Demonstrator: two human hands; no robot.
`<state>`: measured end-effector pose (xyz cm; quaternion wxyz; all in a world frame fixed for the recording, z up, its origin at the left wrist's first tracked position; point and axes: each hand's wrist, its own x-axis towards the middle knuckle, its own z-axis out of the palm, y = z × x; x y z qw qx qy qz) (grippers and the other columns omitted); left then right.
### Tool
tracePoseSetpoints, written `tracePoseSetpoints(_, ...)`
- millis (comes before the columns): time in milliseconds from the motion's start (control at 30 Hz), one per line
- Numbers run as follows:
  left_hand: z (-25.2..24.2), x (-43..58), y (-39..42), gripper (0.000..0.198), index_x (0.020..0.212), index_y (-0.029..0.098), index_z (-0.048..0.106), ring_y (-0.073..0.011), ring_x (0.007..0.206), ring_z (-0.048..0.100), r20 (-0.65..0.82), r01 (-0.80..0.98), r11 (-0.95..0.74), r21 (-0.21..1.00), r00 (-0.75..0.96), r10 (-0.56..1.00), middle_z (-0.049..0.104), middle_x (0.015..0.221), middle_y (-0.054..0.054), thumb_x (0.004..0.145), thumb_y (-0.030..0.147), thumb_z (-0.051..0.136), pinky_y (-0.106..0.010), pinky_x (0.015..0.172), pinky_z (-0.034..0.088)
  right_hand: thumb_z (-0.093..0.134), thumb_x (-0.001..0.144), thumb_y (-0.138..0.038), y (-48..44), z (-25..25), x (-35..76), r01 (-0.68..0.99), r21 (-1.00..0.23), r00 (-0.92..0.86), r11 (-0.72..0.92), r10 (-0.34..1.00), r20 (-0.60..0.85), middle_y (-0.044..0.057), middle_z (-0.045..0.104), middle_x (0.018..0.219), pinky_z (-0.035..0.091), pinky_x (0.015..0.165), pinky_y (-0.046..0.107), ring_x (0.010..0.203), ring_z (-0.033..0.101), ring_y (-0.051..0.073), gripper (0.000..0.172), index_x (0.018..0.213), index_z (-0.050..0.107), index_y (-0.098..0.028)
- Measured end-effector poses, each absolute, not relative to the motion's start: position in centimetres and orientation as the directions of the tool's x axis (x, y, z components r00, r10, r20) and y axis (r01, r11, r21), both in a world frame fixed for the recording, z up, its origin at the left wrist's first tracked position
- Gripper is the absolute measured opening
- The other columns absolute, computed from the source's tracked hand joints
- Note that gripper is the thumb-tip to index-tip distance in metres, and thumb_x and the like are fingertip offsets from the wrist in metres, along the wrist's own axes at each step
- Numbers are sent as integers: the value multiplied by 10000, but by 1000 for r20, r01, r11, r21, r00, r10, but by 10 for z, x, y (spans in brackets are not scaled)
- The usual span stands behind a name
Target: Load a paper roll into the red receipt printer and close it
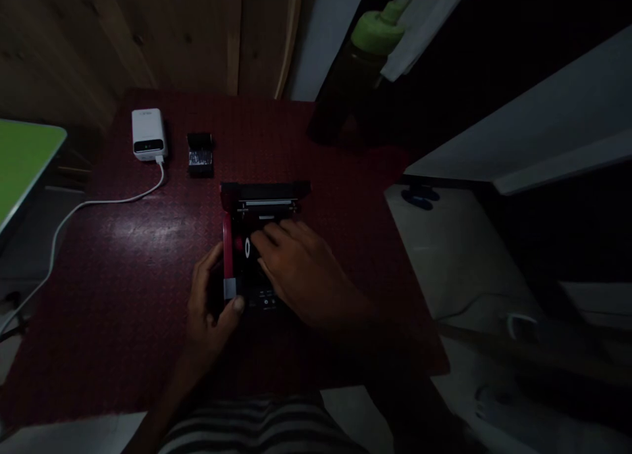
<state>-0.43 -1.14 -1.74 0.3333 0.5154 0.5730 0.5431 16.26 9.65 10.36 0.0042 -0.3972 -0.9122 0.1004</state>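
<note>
A small black and red device with its lid raised, looking like a label printer (228, 243), stands on the dark red table in front of me. My left hand (210, 299) is wrapped around its left side, thumb at the near corner. The fingers of my right hand (301, 263) are curled down into the open compartment, and their tips are hidden. Just left of those fingers, a white ring (247, 247) shows inside. The raised lid (265, 191) is at the far side. The light is dim, so what my right fingers pinch cannot be made out.
A white power bank (148, 133) with a plugged-in white cable (111, 200) lies at the far left. Next to it is a small black object with a roll-like end (200, 154). A bottle with a green cap (378, 33) stands at the back right. A green board (27, 158) juts in from the left.
</note>
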Motion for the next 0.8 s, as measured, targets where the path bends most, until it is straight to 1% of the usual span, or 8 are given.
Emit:
tracePoseSetpoints(100, -15, -3, -11, 707, 1675, 292, 581, -391, 1564, 563, 150, 215, -96, 972, -252, 956, 613, 1675, -134, 1035, 548, 743, -569, 1302, 455, 627, 1069, -132, 80, 106, 193, 671, -326, -621, 666, 745, 245, 125, 852, 1192, 653, 976, 476, 1081, 785, 302, 258, 1263, 788, -189)
tracePoseSetpoints(200, -14, -3, -12, 708, 1684, 313, 576, -386, 1569, 558, 140, 202, -88, 975, -259, 956, 604, 1687, -115, 1038, 548, 742, -550, 1291, 470, 750, 1026, -257, 82, 98, 235, 636, -560, -329, 532, 843, 426, 33, 846, 1168, 656, 957, 460, 1038, 793, 265, 261, 1280, 778, -309)
tracePoseSetpoints(267, -13, -3, -13, 706, 1702, 343, 557, -375, 1595, 531, 119, 197, -69, 978, -259, 958, 578, 1720, -90, 1048, 537, 740, -536, 1308, 450, 839, 952, -313, 94, 81, 256, 611, -704, -81, 362, 913, 399, 25, 832, 1175, 644, 975, 466, 1065, 789, 266, 306, 1252, 777, -316)
tracePoseSetpoints(367, -9, -3, -14, 697, 1712, 382, 544, -365, 1623, 502, 74, 193, -25, 981, -255, 964, 558, 1744, -58, 1060, 530, 738, -527, 1337, 417, 858, 862, -429, 116, 38, 270, 385, -908, 180, 167, 951, 252, 46, 806, 1103, 639, 919, 449, 1024, 774, 260, 352, 1139, 721, -261)
tracePoseSetpoints(433, -8, -3, -14, 698, 1708, 393, 549, -371, 1619, 510, 72, 191, -22, 981, -260, 963, 558, 1746, -53, 1055, 541, 743, -525, 1323, 434, 850, 820, -456, 127, 6, 267, 328, -940, 190, 92, 969, 161, 54, 793, 1071, 632, 913, 443, 1015, 771, 259, 391, 1101, 678, -246)
tracePoseSetpoints(567, -8, -3, -13, 707, 1698, 387, 565, -388, 1598, 539, 68, 175, -21, 984, -266, 962, 575, 1737, -61, 1040, 570, 751, -530, 1276, 488, 818, 811, -438, 132, -34, 253, 350, -935, 153, 65, 980, 126, 59, 790, 1044, 613, 911, 430, 982, 763, 249, 356, 1054, 649, -241)
tracePoseSetpoints(700, -9, -4, -13, 702, 1693, 382, 575, -393, 1618, 515, 62, 182, -13, 983, -265, 962, 581, 1732, -60, 1041, 584, 739, -545, 1319, 448, 801, 820, -410, 129, -42, 249, 384, -921, 122, 61, 986, 116, 73, 810, 1123, 605, 969, 448, 1041, 760, 255, 352, 1102, 666, -247)
tracePoseSetpoints(800, -11, -3, -13, 709, 1690, 383, 579, -405, 1611, 520, 63, 169, -17, 986, -274, 960, 588, 1727, -63, 1031, 583, 747, -568, 1306, 463, 825, 804, -395, 119, -37, 259, 405, -913, 95, 56, 990, 103, 106, 811, 1280, 614, 1005, 457, 1148, 760, 268, 469, 1227, 685, -247)
